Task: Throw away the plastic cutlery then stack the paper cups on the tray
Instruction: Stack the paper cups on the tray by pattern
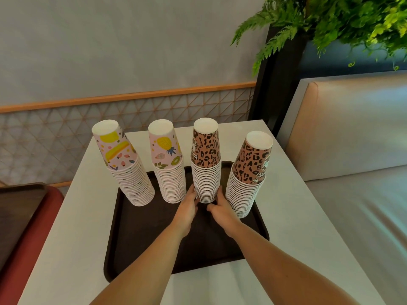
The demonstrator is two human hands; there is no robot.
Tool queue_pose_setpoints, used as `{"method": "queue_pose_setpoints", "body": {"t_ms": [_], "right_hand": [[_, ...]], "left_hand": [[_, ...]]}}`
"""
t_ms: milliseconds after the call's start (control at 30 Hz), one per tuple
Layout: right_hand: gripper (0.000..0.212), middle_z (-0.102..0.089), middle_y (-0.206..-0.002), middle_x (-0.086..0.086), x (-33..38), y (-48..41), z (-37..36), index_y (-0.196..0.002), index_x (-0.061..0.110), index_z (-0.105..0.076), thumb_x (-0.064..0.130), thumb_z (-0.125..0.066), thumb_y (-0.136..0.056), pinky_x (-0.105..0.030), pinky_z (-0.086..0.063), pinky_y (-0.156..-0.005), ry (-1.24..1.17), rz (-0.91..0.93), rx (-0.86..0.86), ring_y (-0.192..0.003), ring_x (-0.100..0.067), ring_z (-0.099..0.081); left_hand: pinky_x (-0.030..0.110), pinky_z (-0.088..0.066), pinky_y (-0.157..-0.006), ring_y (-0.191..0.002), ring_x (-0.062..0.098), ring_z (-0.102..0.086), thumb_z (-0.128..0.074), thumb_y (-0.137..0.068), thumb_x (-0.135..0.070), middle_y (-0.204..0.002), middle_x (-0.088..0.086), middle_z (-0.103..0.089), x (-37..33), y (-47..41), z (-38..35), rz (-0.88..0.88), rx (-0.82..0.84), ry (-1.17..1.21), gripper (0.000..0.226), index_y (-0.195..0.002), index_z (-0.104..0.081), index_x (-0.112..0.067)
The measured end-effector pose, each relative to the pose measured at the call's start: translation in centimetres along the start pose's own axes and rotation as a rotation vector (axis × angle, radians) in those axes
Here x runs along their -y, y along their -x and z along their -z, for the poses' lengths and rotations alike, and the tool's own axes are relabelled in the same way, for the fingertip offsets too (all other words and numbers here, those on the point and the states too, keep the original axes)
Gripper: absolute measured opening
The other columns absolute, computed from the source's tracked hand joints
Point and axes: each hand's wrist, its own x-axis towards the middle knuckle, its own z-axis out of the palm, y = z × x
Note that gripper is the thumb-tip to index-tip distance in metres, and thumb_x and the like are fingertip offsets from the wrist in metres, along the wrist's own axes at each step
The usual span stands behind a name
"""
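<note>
Several tall stacks of upside-down paper cups stand on a dark brown tray [141,234]. Two fruit-print stacks sit at the left: one at the far left [125,164], one beside it [168,164]. A leopard-print stack [206,161] stands in the middle and another leopard-print stack [248,175] at the tray's right edge. My left hand [187,208] and my right hand [221,209] hold the base of the middle leopard-print stack from either side, fingers curled round it. No plastic cutlery is in view.
The tray lies on a white table [72,227] against a wall with a lattice panel [66,133]. A red seat with a dark tray [19,216] is at the left. A beige bench [352,194] and a green plant [341,20] are at the right.
</note>
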Motion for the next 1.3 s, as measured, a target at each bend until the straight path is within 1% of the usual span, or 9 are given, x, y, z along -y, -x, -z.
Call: {"method": "queue_pose_setpoints", "body": {"t_ms": [200, 633, 767, 867, 1000, 1100, 1167, 1233, 1300], "right_hand": [[0.088, -0.011, -0.159, 0.001, 0.4, -0.7, -0.4, -0.151, 0.025, 0.003, 0.008, -0.054, -0.087, -0.039, -0.021, -0.118, 0.003, -0.007, -0.031, -0.145, -0.021, -0.014], [0.085, -0.015, -0.158, 0.001, 1.0, -0.5, -0.4, -0.151, 0.023, 0.0, 0.005, -0.054, -0.087, -0.039, -0.019, -0.119, 0.019, 0.015, -0.054, -0.145, -0.02, -0.014], [0.083, -0.017, -0.157, 0.0, 1.1, 0.6, -0.4, -0.152, 0.024, -0.002, 0.009, -0.054, -0.088, -0.038, -0.02, -0.118, 0.07, -0.013, 0.019, -0.145, -0.021, -0.017], [0.076, -0.022, -0.155, -0.002, 0.8, 1.9, 0.3, -0.151, 0.025, -0.01, 0.012, -0.053, -0.091, -0.038, -0.025, -0.116, 0.135, -0.045, 0.08, -0.143, -0.022, -0.024], [0.059, -0.042, -0.141, -0.006, -0.1, 3.8, 2.0, -0.146, 0.022, -0.028, 0.014, -0.053, -0.093, -0.029, -0.037, -0.104, 0.175, -0.117, 0.074, -0.127, -0.018, -0.044], [0.043, -0.056, -0.112, -0.001, -0.8, 4.8, 3.4, -0.134, 0.018, -0.046, 0.015, -0.054, -0.091, -0.023, -0.043, -0.087, 0.21, -0.167, 0.013, -0.1, -0.012, -0.053], [0.034, -0.057, -0.098, -0.001, -1.4, 5.2, 4.5, -0.123, 0.013, -0.056, 0.014, -0.054, -0.089, -0.027, -0.046, -0.081, 0.217, -0.202, -0.094, -0.089, -0.015, -0.054], [0.031, -0.058, -0.097, -0.003, -1.7, 5.4, 5.6, -0.118, 0.011, -0.057, 0.012, -0.053, -0.088, -0.03, -0.049, -0.076, 0.196, -0.22, -0.212, -0.086, -0.018, -0.055], [0.034, -0.057, -0.098, -0.003, -1.6, 5.7, 6.7, -0.123, 0.01, -0.049, 0.011, -0.053, -0.089, -0.023, -0.046, -0.063, 0.146, -0.213, -0.285, -0.085, -0.016, -0.054]], "left_hand": [[0.035, -0.019, -0.115, -0.14, 0.017, -0.032, -0.03, -0.101, -0.036, -0.152, -0.005, -0.032, -0.3, -0.6, -0.1, -0.007, 0.005, -0.001, 0.048, -0.148, -0.02, -0.034], [0.037, -0.021, -0.116, -0.138, 0.02, -0.034, -0.033, -0.101, -0.033, -0.149, -0.003, -0.036, -0.3, -1.1, -0.1, -0.017, -0.017, 0.028, 0.047, -0.147, -0.024, -0.031], [0.04, -0.028, -0.114, -0.135, 0.023, -0.039, -0.036, -0.1, -0.032, -0.148, 0.002, -0.037, 0.4, -1.1, 0.1, 0.025, -0.076, 0.052, 0.05, -0.148, -0.023, -0.026], [0.04, -0.04, -0.105, -0.122, 0.024, -0.048, -0.034, -0.101, -0.024, -0.142, 0.007, -0.041, 1.2, -0.7, 0.4, 0.051, -0.139, 0.016, 0.043, -0.144, -0.032, -0.019], [0.038, -0.046, -0.094, -0.108, 0.022, -0.052, -0.035, -0.101, -0.022, -0.128, 0.009, -0.047, 2.3, -0.1, 0.2, 0.06, -0.157, -0.06, 0.033, -0.132, -0.044, -0.016], [0.033, -0.047, -0.087, -0.104, 0.02, -0.054, -0.036, -0.101, -0.022, -0.122, 0.007, -0.05, 3.0, 0.3, -0.5, 0.061, -0.141, -0.096, 0.03, -0.127, -0.047, -0.015], [0.03, -0.048, -0.082, -0.102, 0.02, -0.054, -0.035, -0.1, -0.022, -0.122, 0.009, -0.052, 3.4, 0.6, -1.5, 0.065, -0.126, -0.114, 0.028, -0.124, -0.05, -0.015], [0.027, -0.048, -0.077, -0.103, 0.019, -0.054, -0.035, -0.101, -0.021, -0.124, 0.008, -0.052, 3.7, 1.0, -2.5, 0.072, -0.106, -0.136, 0.03, -0.125, -0.051, -0.015], [0.024, -0.048, -0.077, -0.106, 0.018, -0.053, -0.034, -0.101, -0.024, -0.129, 0.007, -0.051, 3.8, 1.3, -3.6, 0.084, -0.069, -0.156, 0.032, -0.128, -0.05, -0.018]]}}
